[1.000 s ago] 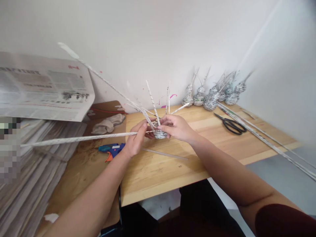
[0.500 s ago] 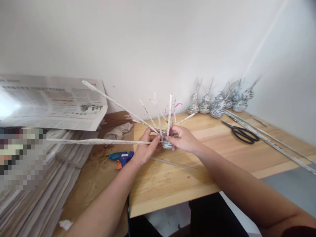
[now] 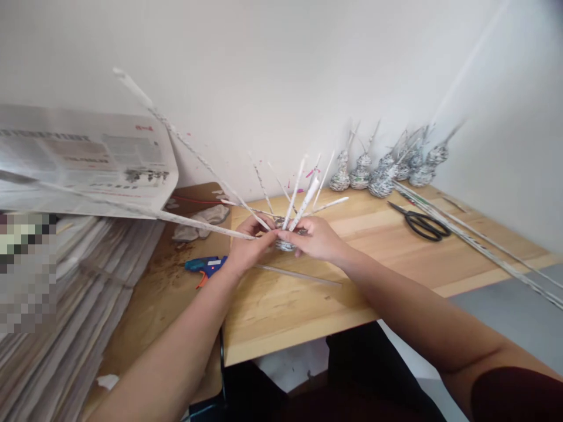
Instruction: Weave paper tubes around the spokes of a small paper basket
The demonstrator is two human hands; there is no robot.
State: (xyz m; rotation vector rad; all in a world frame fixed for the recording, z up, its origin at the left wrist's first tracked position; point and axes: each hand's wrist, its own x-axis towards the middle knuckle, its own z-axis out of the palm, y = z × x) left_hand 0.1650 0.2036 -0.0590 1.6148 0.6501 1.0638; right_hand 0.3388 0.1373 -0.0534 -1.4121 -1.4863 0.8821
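Observation:
Between my two hands is a small round basket woven from rolled newspaper (image 3: 285, 243), with several paper spokes fanning up from its rim. My left hand (image 3: 253, 243) grips its left side, thumb pressed at the rim. From the right, my right hand (image 3: 312, 237) pinches the basket and the foot of a thick paper spoke (image 3: 307, 202). Two long paper tubes run out leftward past my left hand: one slants up (image 3: 193, 155), the other (image 3: 189, 220) lies lower. My palms and fingers hide most of the basket wall.
Black scissors (image 3: 424, 225) and long paper tubes (image 3: 479, 246) lie on the right of the wooden table (image 3: 299, 316). Several gourd-shaped woven pieces (image 3: 360, 173) stand by the wall. A blue glue gun (image 3: 211, 265), a cloth (image 3: 200, 223) and stacked newspapers (image 3: 105, 281) are at left.
The basket has turned between my hands, so the spokes point differently and a thick one now leans right. The lower long tube has swung upward at its far left end. The camera view has shifted.

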